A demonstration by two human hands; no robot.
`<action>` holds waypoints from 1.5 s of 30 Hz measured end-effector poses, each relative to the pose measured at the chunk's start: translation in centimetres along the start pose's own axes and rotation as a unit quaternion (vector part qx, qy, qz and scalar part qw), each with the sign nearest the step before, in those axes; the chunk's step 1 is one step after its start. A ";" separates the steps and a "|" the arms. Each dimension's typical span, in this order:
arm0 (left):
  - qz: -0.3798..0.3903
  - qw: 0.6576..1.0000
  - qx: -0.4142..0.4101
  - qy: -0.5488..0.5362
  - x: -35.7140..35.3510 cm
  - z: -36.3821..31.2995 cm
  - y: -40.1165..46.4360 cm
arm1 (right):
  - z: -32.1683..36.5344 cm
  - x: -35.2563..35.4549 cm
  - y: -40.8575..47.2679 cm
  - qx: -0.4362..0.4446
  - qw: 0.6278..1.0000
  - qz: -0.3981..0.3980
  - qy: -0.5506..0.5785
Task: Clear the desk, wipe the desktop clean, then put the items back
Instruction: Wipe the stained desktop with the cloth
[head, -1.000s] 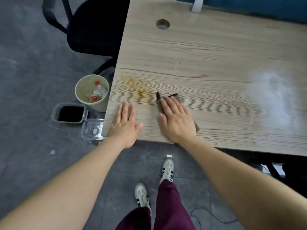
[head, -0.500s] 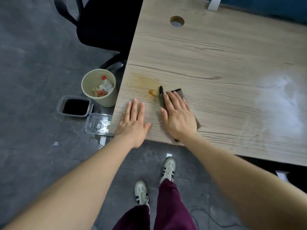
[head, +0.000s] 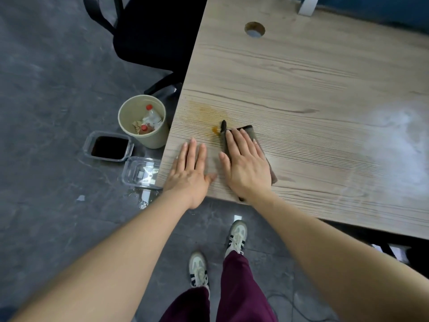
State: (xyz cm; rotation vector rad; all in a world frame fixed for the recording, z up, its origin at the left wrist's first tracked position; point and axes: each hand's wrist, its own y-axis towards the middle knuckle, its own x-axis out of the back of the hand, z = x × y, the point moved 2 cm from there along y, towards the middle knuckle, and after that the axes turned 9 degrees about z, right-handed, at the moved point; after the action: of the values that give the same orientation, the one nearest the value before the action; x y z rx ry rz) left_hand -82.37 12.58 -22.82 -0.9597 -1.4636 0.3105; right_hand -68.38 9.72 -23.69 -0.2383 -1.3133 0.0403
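Most of the dark cloth [head: 250,133] lies hidden under the right hand [head: 247,167]; the desk [head: 301,89] runs off frame.

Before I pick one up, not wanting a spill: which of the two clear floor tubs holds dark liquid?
The tub farther from the desk, beside the bin; the nearer tub looks empty.

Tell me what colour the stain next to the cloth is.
Orange-brown: the stain lies on the desktop just left of the cloth, in the head view.
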 end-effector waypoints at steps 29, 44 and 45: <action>-0.021 0.999 -0.007 -0.023 -0.7 0.6 0.6 | 1.6 0.7 1.4 0.041 0.995 0.073 0.046; -0.221 0.975 -0.025 0.008 0.2 -8.6 1.5 | -6.7 3.5 0.0 -0.037 0.983 0.046 0.173; -0.211 0.977 -0.011 0.028 -0.4 -8.5 1.9 | -7.0 3.3 -0.1 -0.024 0.987 0.048 0.154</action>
State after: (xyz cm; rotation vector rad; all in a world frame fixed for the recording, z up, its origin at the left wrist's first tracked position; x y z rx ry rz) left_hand -73.89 10.42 -23.03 -0.6460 -1.5781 -0.0450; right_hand -60.84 9.12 -22.18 -0.3362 -0.9960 0.0520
